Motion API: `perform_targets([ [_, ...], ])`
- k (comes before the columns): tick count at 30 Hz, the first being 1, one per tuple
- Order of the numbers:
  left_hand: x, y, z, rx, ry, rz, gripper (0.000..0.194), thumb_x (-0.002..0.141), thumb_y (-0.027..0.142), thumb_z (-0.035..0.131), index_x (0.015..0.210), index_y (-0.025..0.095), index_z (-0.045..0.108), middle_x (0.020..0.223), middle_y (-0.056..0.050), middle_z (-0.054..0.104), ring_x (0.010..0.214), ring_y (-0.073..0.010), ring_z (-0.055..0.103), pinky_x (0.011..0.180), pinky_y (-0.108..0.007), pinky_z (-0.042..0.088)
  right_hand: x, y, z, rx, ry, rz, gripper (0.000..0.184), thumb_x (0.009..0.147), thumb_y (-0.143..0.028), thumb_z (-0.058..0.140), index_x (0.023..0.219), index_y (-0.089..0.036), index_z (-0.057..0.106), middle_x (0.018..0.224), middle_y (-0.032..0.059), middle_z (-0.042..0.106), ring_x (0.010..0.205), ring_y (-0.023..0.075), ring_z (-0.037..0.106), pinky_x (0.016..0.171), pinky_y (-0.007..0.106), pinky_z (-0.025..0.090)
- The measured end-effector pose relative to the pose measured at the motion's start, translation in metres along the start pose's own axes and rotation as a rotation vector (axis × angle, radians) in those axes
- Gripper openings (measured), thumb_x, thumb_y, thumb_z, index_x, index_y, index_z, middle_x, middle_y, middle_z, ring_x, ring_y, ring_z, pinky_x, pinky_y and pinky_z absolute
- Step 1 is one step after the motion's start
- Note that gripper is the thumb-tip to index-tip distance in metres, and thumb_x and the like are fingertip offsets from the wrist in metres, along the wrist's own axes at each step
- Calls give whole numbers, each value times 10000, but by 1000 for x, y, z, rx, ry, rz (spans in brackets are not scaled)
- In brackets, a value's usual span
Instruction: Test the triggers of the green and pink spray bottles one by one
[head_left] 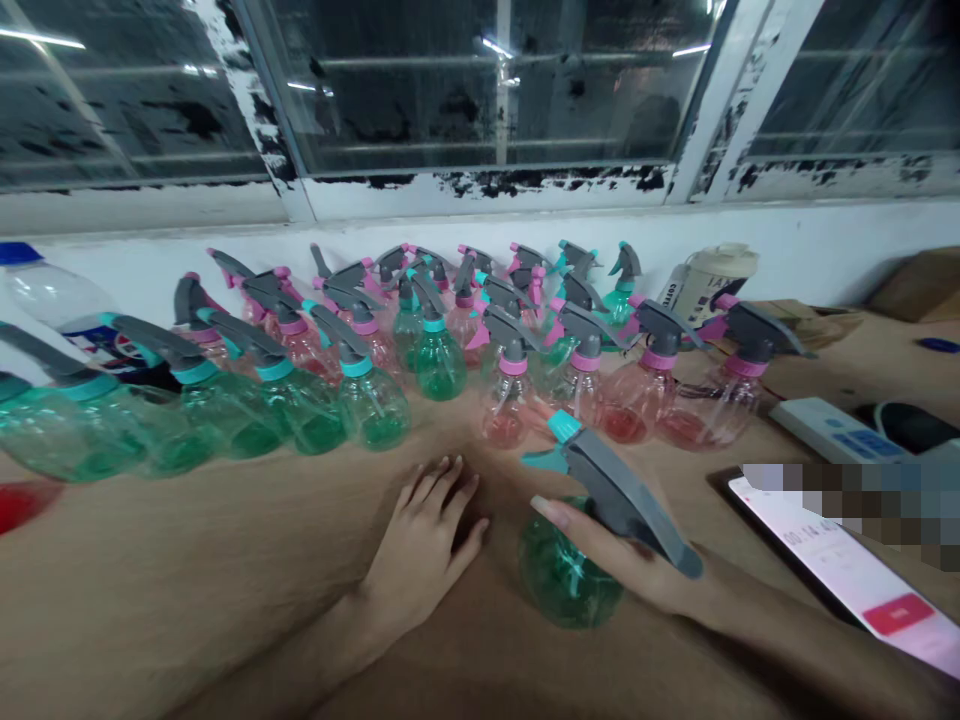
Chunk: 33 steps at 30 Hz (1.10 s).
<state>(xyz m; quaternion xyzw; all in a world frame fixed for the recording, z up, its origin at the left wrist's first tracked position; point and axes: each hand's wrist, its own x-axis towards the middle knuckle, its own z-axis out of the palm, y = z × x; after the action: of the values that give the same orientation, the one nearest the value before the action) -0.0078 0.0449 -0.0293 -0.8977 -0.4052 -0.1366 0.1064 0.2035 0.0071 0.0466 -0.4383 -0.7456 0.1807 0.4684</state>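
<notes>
My right hand [622, 555] is wrapped round the neck of a green spray bottle [566, 575] with a grey trigger head and teal nozzle [622, 495], holding it upright on the brown table [187, 590]. My left hand [427, 545] lies flat on the table just left of that bottle, fingers stretched out, holding nothing. Behind both hands stand several finished spray bottles, green ones [375, 400] to the left and pink ones [634, 395] to the right.
A phone [847, 570] with a lit screen lies at the right near my right forearm. A white power strip [832, 430] and a cream lidded cup [709, 280] sit further right. A water bottle [52, 300] stands at the far left under the windows.
</notes>
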Motion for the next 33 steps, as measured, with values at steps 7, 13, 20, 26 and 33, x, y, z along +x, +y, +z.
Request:
perform_targets([
  [7, -1, -1, 1, -17, 4, -9, 387, 897, 318, 452, 1216, 113, 527, 1295, -149, 507, 1215, -298, 433, 976, -502, 355, -1, 5, 0, 123, -14, -17, 240, 788, -219, 574, 1024, -258, 559, 994, 21, 657, 929, 185, 629, 823, 313, 509],
  [13, 0, 1, 0, -1, 2, -16, 390, 884, 305, 476, 1219, 110, 528, 1288, -143, 515, 1197, -298, 446, 960, -484, 375, 4, 3, -6, 143, -80, -14, 85, 806, -307, 564, 828, -227, 581, 772, 2, 649, 714, 153, 635, 669, 300, 493],
  [20, 0, 0, -1, -6, 6, -8, 382, 888, 310, 466, 1212, 119, 531, 1280, -141, 521, 1199, -297, 444, 961, -494, 368, 7, 1, -9, 115, -79, -7, 93, 813, -296, 545, 750, -230, 562, 696, -16, 607, 640, 134, 602, 616, 280, 483],
  [26, 0, 0, 0, 1, 6, -3, 388, 888, 302, 467, 1219, 108, 524, 1285, -148, 516, 1206, -297, 438, 968, -494, 361, 8, 5, -7, 128, -58, 14, 192, 787, -319, 588, 968, -258, 594, 850, -2, 663, 680, 167, 632, 660, 315, 532],
  [33, 0, 0, 0, 1, 9, -4, 382, 889, 301, 466, 1215, 113, 531, 1286, -142, 517, 1209, -295, 434, 975, -493, 354, 3, 8, 0, 110, 43, -27, 353, 764, -293, 607, 1106, -251, 531, 1087, 38, 639, 1020, 223, 599, 870, 347, 503],
])
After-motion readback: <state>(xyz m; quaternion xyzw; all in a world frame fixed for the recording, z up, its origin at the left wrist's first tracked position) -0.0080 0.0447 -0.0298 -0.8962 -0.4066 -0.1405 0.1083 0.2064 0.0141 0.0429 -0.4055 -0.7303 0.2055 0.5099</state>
